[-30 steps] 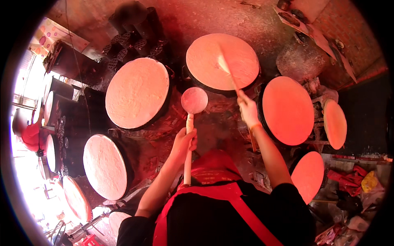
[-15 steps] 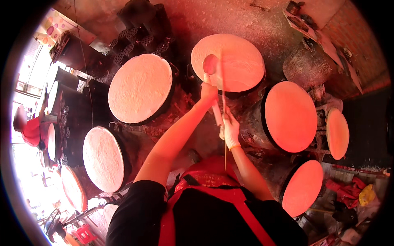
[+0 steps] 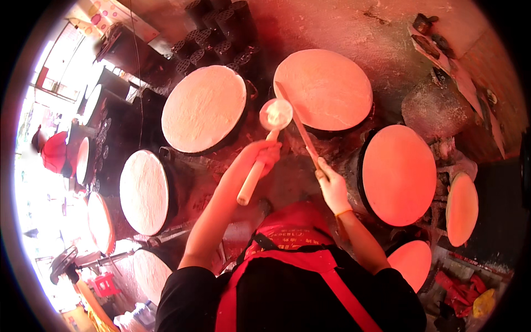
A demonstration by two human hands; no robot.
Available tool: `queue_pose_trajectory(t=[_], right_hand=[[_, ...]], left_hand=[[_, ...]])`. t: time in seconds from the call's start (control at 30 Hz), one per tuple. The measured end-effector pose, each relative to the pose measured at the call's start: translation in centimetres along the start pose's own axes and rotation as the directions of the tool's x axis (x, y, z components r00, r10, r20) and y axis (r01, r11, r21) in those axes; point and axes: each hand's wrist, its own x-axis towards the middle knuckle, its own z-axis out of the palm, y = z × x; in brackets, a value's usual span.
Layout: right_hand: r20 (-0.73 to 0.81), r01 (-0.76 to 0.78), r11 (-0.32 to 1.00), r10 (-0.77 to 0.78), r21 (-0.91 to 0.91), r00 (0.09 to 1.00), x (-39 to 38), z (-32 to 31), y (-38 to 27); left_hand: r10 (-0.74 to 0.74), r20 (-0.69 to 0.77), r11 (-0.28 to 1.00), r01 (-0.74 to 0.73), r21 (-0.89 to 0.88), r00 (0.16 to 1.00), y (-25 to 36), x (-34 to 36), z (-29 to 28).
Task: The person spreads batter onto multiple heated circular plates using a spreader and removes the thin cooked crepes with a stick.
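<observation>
My left hand [image 3: 261, 155] grips the wooden handle of a ladle [image 3: 276, 114], whose round bowl has white, batter-like stuff in it. The bowl sits in front of two round griddles, between them. My right hand [image 3: 332, 185] is closed on a long, thin, flat wooden spatula [image 3: 303, 131]. Its blade slants up and left past the ladle bowl, with the tip over the near left edge of the far right griddle [image 3: 326, 88]. A pale layer coats that griddle and the far left griddle [image 3: 204, 109].
More round coated griddles stand around me: one at right [image 3: 399, 175], another at left [image 3: 144, 192], and several farther out. Black perforated cylinders [image 3: 215, 39] are stacked at the back left. A person in red [image 3: 54, 152] is at the far left. Red and yellow cloths [image 3: 462, 293] lie at lower right.
The ladle has come back from over the far right griddle toward me, and its handle now points down and left. My right hand has moved right and the spatula now leans left.
</observation>
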Motion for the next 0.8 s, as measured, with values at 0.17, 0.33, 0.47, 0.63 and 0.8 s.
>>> queue_pose_trajectory(t=[0.17, 0.33, 0.47, 0.63, 0.8], right_hand=[[-0.169, -0.086, 0.995, 0.077, -0.046, 0.983, 2.6, -3.8, 0.2], [0.185, -0.059, 0.969, 0.105, -0.238, 0.977, -2.8, -2.5, 0.4], [0.282, 0.295, 0.945, -0.248, -0.139, 0.927, -1.7, 2.7, -3.7], [0.545, 0.376, 0.919, -0.258, -0.116, 0.798, 6.0, 15.3, -12.7], [0.647, 0.743, 0.629, -0.473, -0.228, 0.599, 9.7, 30.4, -17.0]], left_hand=[[0.161, -0.053, 0.983, -0.165, -0.085, 0.986, -3.8, -7.1, -6.6], [0.226, -0.087, 0.858, -0.241, -0.454, 0.97, -6.4, -12.5, -12.6], [0.374, -0.152, 0.715, -0.389, -0.58, 0.915, -7.5, -15.7, -18.0], [0.648, -0.189, 0.55, -0.625, -0.553, 0.737, -7.5, -19.4, -21.4], [0.793, -0.312, 0.38, -0.826, -0.417, 0.523, -7.7, -22.6, -21.2]])
